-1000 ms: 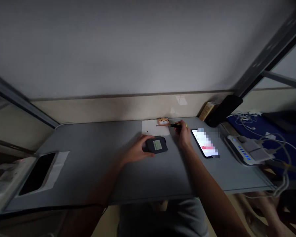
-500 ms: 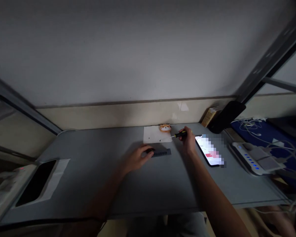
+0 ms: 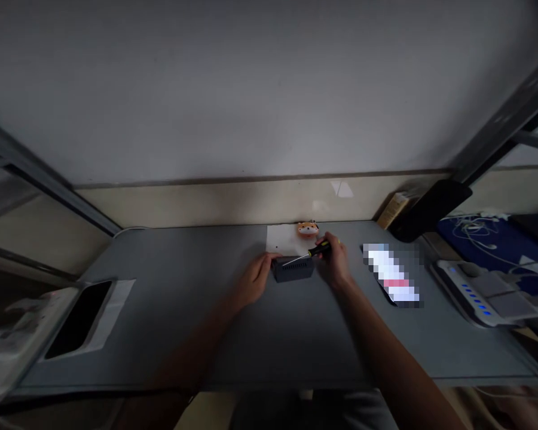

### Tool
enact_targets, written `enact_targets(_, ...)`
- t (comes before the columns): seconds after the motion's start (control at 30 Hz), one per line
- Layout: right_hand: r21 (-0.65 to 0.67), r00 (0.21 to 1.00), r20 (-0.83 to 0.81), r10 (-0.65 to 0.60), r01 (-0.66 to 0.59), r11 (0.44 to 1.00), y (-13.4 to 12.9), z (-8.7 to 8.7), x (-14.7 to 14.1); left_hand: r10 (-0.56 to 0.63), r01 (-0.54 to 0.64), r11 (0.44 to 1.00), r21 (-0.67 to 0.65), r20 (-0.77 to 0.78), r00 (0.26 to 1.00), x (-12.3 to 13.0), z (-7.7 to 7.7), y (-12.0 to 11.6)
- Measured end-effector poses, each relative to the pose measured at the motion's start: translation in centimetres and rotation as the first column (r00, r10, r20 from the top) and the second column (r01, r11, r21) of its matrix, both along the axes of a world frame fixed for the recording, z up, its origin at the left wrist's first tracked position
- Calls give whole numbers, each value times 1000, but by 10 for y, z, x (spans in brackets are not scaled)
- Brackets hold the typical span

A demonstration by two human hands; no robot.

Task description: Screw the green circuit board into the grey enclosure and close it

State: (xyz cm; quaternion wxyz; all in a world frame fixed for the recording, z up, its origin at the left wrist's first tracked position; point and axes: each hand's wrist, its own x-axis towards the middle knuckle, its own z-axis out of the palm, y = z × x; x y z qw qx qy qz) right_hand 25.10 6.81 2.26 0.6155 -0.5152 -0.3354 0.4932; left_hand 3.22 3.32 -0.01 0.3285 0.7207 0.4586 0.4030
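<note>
A small dark grey box with a row of vent slots [image 3: 295,275] is tilted up so that its front side faces me. My left hand [image 3: 254,280] grips its left end with fingers and thumb. In my right hand [image 3: 336,263] is a screwdriver [image 3: 319,248] with a black and yellow handle. Its thin shaft points left across the box's slotted top, with the tip near the left end. I cannot tell whether the tip touches the box. Just behind lies a white sheet of paper [image 3: 280,237] with a small dark speck on it.
An orange and white animal-face object [image 3: 308,229] sits at the paper's back right corner. On the right are a lit phone [image 3: 394,278], a power strip [image 3: 468,292] with cables, and a black upright object [image 3: 430,212]. A dark phone-like slab [image 3: 78,322] lies at left.
My left hand has tilted the box up from lying flat. The screwdriver has moved from over the paper to the box, its tip going left and nearer. The camera view has shifted slightly.
</note>
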Motion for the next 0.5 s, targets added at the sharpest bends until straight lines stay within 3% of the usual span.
enact_targets(0.27, -4, 999, -47, -10, 10, 1000, 0, -1, -7, 33, -7, 948, 319, -76, 997, -4, -3, 1)
enact_targets(0.5, 17, 999, -43, -11, 12, 1000, -2, 1, -6, 26, 56, 882, 468, -166, 986, -4, 2, -2)
